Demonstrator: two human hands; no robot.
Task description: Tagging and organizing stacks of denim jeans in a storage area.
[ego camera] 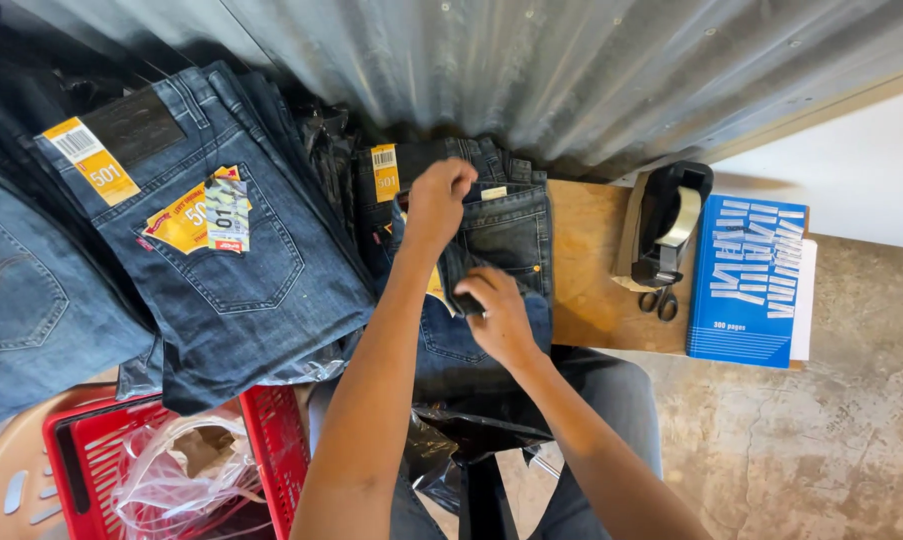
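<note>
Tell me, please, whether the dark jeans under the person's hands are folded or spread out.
Folded: the dark jeans lie as a compact stack, waistband at top, with the left hand and right hand gripping them.

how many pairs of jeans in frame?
3 clearly: one at the far left edge, one with a tagged back pocket left of centre, one dark pair under both hands. More may be hidden beneath.

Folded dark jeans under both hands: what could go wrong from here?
The folded dark jeans overhang the wooden board toward the lap, so they might slide off if the left hand and right hand let go. The scissors lie close beside them and could snag the fabric.
</note>
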